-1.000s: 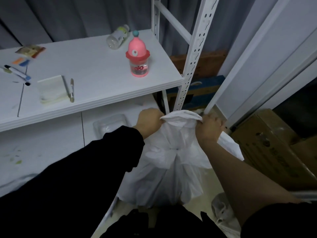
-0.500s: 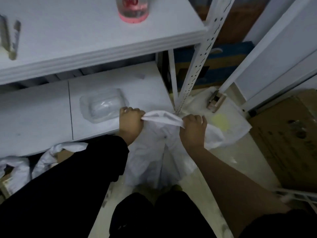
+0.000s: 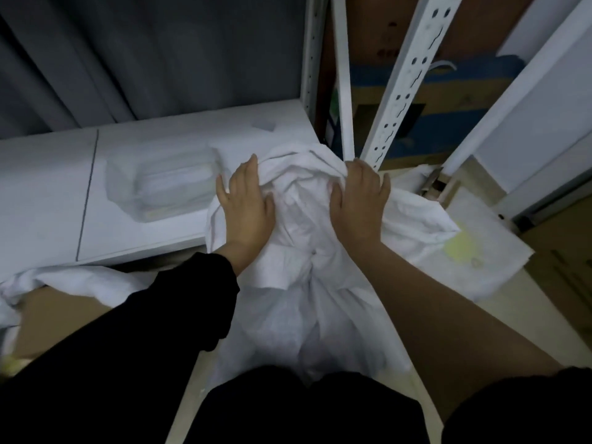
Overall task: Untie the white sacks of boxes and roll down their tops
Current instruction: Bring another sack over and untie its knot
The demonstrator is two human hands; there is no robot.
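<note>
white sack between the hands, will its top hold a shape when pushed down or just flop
The white sack looks floppy: its top is crumpled into soft folds under the left hand and right hand. It probably creases rather than springs back. It is still cinched at a knot below the hands, so the body may stay bunched and resist rolling until untied.

Both hands lie on the bunched top of a crumpled white fabric sack (image 3: 298, 238) standing on the floor. The left hand (image 3: 246, 206) rests flat with straight fingers; the right hand (image 3: 360, 203) curls over the far edge beside a perforated white metal shelf post (image 3: 407, 78).
</note>
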